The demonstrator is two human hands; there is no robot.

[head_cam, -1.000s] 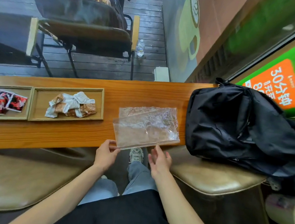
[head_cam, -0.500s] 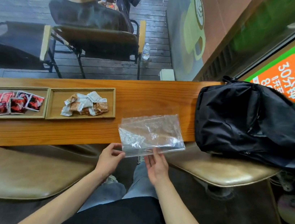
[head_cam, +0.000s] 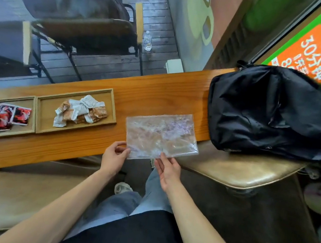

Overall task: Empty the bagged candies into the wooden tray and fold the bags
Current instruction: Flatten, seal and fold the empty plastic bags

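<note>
An empty clear plastic bag lies flat on the wooden counter, its near edge hanging over the counter's front. My left hand pinches the bag's near left corner between thumb and fingers. My right hand touches the bag's near edge with straight fingers. To the left, one wooden tray holds several orange and white wrapped candies. A second wooden tray further left holds several red candy packets.
A black backpack rests on the counter's right end and on a tan stool, close to the bag. Another tan stool is at the lower left. Behind the glass a person sits on a chair.
The bag, rumpled and lifted at its left side half a second ago, now lies spread flat. Both hands stayed at its near edge.
</note>
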